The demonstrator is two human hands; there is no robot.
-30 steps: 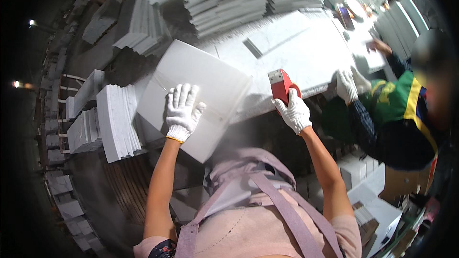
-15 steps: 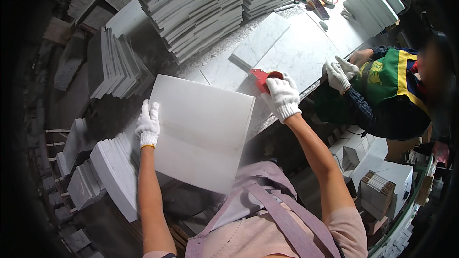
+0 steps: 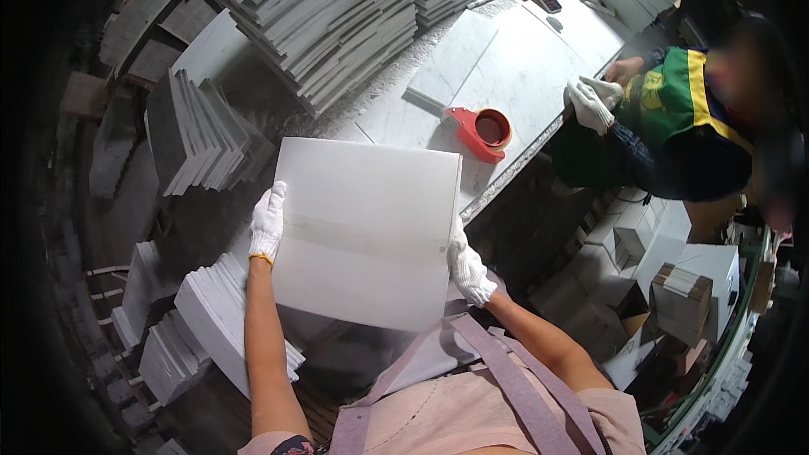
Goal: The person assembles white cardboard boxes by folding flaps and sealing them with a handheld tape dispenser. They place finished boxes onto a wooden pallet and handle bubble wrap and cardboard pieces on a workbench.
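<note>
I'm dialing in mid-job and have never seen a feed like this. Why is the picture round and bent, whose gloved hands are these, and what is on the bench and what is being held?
There is no machine here. The view comes from a wide fisheye camera worn on a person's head, looking down, so straight edges curve toward the rim. The bare forearms coming up from the bottom belong to the wearer.

The left hand and right hand, both in white gloves, grip opposite edges of a flat white box held in front of the body.

Beyond it lies a pale marble-patterned bench with a red tape dispenser on it. Tall stacks of flat grey-white boxes stand behind and to the left.

At the right, another person in a green and yellow top, also with white gloves, works at the same bench.
</note>
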